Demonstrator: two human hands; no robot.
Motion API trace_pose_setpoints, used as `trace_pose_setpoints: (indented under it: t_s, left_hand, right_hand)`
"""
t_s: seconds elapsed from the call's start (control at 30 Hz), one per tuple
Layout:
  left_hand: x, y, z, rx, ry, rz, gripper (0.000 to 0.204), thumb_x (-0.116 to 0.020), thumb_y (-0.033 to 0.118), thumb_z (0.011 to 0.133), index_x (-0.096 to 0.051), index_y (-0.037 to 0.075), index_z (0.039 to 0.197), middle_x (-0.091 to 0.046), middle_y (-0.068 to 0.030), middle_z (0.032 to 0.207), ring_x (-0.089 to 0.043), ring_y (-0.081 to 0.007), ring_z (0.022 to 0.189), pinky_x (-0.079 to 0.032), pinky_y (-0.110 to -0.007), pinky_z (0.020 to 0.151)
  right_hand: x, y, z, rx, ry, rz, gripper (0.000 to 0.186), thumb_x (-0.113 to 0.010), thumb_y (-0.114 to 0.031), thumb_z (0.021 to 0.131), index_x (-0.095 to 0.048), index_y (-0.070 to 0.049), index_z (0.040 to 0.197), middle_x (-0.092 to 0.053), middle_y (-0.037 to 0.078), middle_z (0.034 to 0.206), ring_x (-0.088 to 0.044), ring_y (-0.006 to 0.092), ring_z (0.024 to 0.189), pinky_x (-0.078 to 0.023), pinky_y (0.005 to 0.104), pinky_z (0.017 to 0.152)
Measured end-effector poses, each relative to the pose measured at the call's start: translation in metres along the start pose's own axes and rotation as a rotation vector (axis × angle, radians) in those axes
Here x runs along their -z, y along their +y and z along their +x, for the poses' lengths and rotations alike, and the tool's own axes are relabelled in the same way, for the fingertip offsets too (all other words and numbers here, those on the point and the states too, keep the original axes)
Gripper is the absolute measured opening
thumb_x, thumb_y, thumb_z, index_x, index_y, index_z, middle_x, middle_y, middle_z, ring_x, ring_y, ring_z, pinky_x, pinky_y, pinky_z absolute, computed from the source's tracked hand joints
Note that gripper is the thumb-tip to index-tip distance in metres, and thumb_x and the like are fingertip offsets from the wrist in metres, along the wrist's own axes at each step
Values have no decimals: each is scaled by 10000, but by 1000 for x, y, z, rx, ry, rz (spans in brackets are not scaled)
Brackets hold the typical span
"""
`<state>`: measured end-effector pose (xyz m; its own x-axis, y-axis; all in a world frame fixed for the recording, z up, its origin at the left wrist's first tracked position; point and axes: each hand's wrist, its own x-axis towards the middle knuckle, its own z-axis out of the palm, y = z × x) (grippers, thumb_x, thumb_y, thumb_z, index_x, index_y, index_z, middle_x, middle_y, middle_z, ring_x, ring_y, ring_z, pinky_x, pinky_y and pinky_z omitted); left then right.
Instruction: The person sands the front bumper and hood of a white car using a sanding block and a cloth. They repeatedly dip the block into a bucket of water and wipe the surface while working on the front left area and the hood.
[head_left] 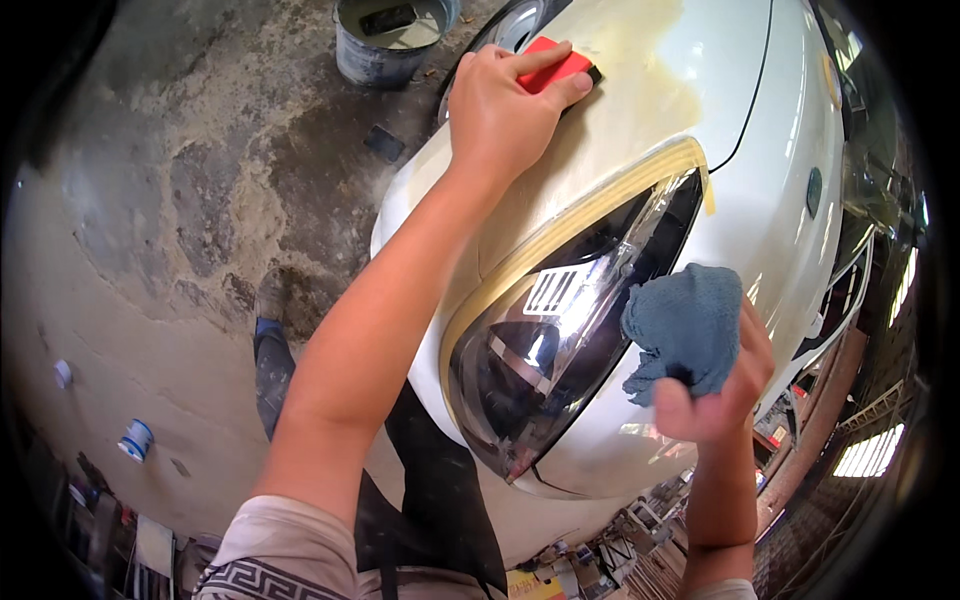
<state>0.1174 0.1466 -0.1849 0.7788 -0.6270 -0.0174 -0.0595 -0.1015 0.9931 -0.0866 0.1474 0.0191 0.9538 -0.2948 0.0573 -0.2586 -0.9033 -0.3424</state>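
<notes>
My left hand [503, 112] is closed round a red sanding block [552, 66] with a dark underside. It presses the block on the white car's fender [620, 100], where a dull, yellowish-beige patch spreads. In my right hand [735, 385] is a crumpled grey-blue cloth [688, 320], over the front of the car beside the headlight [530, 350]. Yellow masking tape [590, 203] runs along the headlight's upper edge, and one end sticks out at its far corner. Part of the block is hidden under my fingers.
A bucket [385, 50] of cloudy water, with a dark block in it, stands on the stained floor by the wheel. A small dark flat piece [384, 143] lies nearby. At lower left is a white-and-blue tub [136, 440]. Clutter lines the bottom edge.
</notes>
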Motion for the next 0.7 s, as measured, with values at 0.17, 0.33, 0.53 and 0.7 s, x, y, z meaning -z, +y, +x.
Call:
trace_pose_setpoints:
  t_s: [0.17, 0.33, 0.53, 0.7]
  left_hand:
    - [33, 8, -90, 63, -121, -11, 420, -852, 395, 799, -837, 181, 1159, -623, -118, 1009, -582, -293, 1032, -492, -393, 920]
    - [22, -4, -58, -24, -83, 22, 413, -864, 380, 785, -841, 184, 1147, -627, -121, 974, -601, -289, 985, -505, -400, 878]
    - [8, -2, -21, -16, -16, 32, 416, -853, 390, 809, -833, 192, 1174, -645, -111, 1012, -593, -280, 993, -496, -401, 894]
    - [39, 12, -95, -6, -68, 80, 422, -885, 284, 782, -827, 198, 1191, -640, -127, 1041, -574, -298, 987, -499, -398, 884]
  right_hand:
    - [9, -1, -16, -208, 54, -6, 262, -700, -164, 855, -720, 45, 1012, -722, 209, 1077, -690, 441, 905, -575, 487, 798]
    - [-10, 6, -14, -76, -18, -299, 316, -744, -97, 828, -706, 63, 1097, -698, 222, 1162, -654, 452, 1097, -496, 508, 1006]
    - [-36, -6, 0, -166, 87, -347, 356, -856, -187, 739, -729, -25, 1029, -689, 142, 1087, -627, 379, 988, -425, 509, 976]
    - [-33, -5, 5, 18, -151, -134, 340, -846, -110, 641, -707, -14, 936, -689, 124, 955, -630, 336, 857, -443, 436, 788]
